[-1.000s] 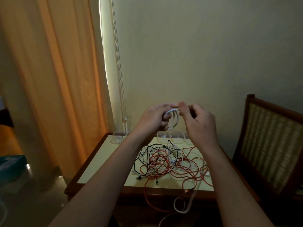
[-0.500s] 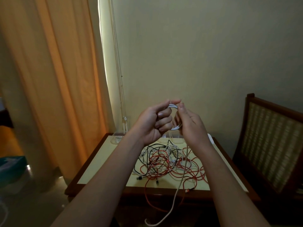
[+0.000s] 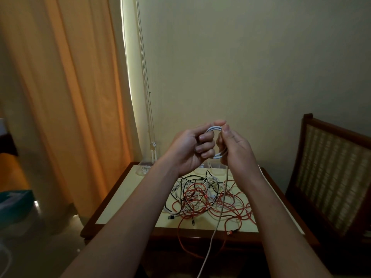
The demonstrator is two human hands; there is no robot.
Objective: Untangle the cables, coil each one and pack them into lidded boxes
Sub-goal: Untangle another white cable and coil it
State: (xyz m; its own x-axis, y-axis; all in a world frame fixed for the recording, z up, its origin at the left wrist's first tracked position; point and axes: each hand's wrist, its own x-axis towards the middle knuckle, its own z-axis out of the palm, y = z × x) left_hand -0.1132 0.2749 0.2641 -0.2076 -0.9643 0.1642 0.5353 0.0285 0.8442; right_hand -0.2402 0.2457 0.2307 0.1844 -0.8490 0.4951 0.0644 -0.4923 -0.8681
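Both hands are raised above the table, holding a white cable point(image 3: 214, 129) wound into a small coil. My left hand point(image 3: 189, 148) grips the coil with thumb on top and fingers curled through the loop. My right hand point(image 3: 233, 147) pinches the coil's right side, and the cable's loose tail point(image 3: 218, 217) hangs from it down past the table's front edge. Below lies a tangle of red, white and black cables point(image 3: 206, 197) on the table. Clear plastic boxes point(image 3: 143, 167) stand at the table's far edge; one holds a white cable.
The small table point(image 3: 120, 197) has a pale top and dark wood rim. A wooden chair with a woven back point(image 3: 329, 177) stands to the right. Orange curtains point(image 3: 60, 97) hang on the left, with blind cords point(image 3: 148, 97) beside the wall.
The right hand swung round the coil, laying on another turn; the loose tail now hangs straight from the right hand instead of looping below the table edge. The hands have closed together.
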